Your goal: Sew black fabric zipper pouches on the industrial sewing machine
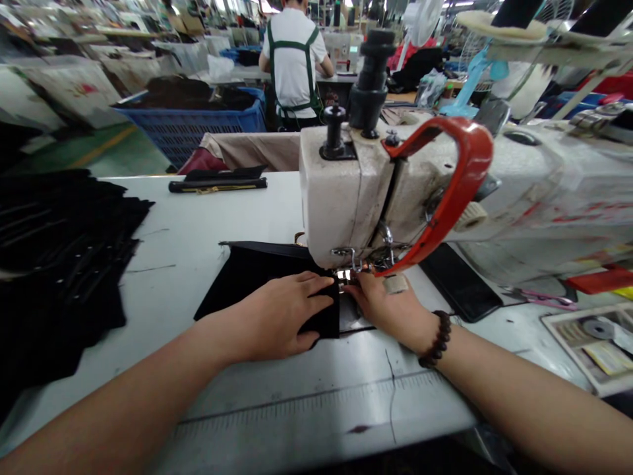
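Observation:
A piece of black fabric (262, 270) lies flat on the sewing table, its right edge at the presser foot (343, 277) of a white sewing machine (331, 191). Spread over the cloth, my left hand (287, 316) presses it down with fingers stretched toward the foot. Close on the other side of the foot is my right hand (386, 307), with a dark bead bracelet (436, 340) at the wrist. Its fingertips are partly hidden by the machine, so what they pinch, if anything, does not show. The machine's red curved guard (465, 171) arches above that hand.
Dark fabric pieces (59, 264) are heaped at the left. A rolled black piece with a zipper (217, 185) lies at the back. To the right are a black phone-like slab (462, 280), pink-handled scissors (544, 298) and a tray (593, 343). Behind stand a blue crate (198, 125) and a seated person (294, 63).

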Demonstrator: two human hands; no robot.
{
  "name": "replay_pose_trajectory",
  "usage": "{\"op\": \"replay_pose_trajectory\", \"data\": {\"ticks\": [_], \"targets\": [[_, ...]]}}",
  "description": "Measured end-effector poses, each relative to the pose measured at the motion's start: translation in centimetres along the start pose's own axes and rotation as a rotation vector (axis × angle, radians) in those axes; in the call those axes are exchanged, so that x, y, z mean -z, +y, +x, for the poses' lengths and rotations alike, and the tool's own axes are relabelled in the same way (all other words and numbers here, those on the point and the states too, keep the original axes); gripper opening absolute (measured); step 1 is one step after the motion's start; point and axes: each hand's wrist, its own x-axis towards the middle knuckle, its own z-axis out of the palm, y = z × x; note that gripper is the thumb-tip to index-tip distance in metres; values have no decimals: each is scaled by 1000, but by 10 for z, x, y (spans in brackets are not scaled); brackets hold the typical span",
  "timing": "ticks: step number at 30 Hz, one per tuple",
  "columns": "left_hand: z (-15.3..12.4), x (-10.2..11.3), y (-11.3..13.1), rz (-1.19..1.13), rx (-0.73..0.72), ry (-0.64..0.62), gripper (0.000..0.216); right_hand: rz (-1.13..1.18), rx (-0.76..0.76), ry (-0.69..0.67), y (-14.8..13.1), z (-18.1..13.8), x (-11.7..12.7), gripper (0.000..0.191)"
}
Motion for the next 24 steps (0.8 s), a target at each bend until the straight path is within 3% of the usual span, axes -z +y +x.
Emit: {"op": "replay_pose_trajectory", "data": {"ticks": [11,18,24], "targets": [[-3,-6,-1,10,-36,101,42,23,125,-110,7,2,12,18],[-5,-10,1,-33,-103,266,32,77,532,-158,-5,-11,33,25],[-6,-5,1,-62,-148,365,34,26,658,-363,-16,-8,36,28]]}}
